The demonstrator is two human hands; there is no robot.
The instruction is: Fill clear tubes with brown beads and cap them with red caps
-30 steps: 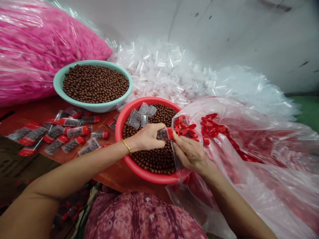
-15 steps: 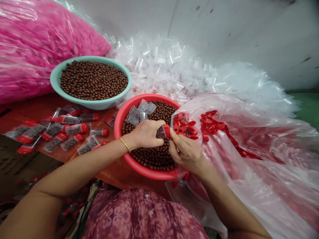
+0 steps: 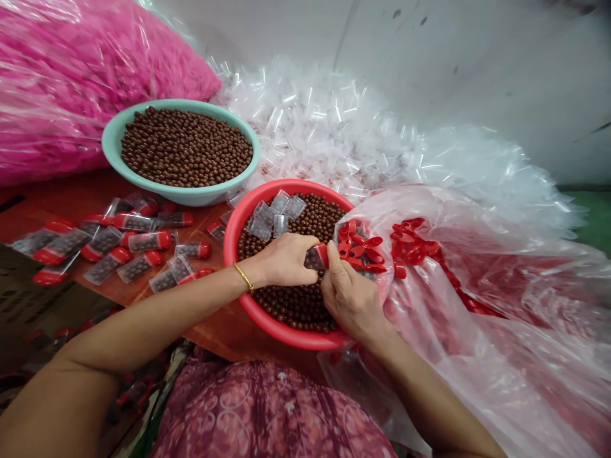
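Both hands meet over the red basin (image 3: 267, 321) of brown balls. The left hand (image 3: 286, 259) pinches a small clear tube (image 3: 314, 257) — the right hand (image 3: 351, 296) pinches its red cap (image 3: 324, 254).

**Bowls:** two, one teal bowl (image 3: 114, 143) and one red bowl (image 3: 233, 235). Both hold brown balls (image 3: 186, 146), too many to count.
**Hands:** two, the left hand (image 3: 286, 259) and the right hand (image 3: 351, 296), with one held tube (image 3: 316, 257) and one bracelet (image 3: 244, 277).
**Empty tubes (image 3: 261, 227) in the red bowl:** about five.
**Filled tubes (image 3: 150, 240) on the one table (image 3: 214, 331):** about a dozen.
**Bags:** two, one pink bag (image 3: 71, 83) and one bag of red caps (image 3: 477, 267).
**Heap of clear tubes (image 3: 334, 127):** one.
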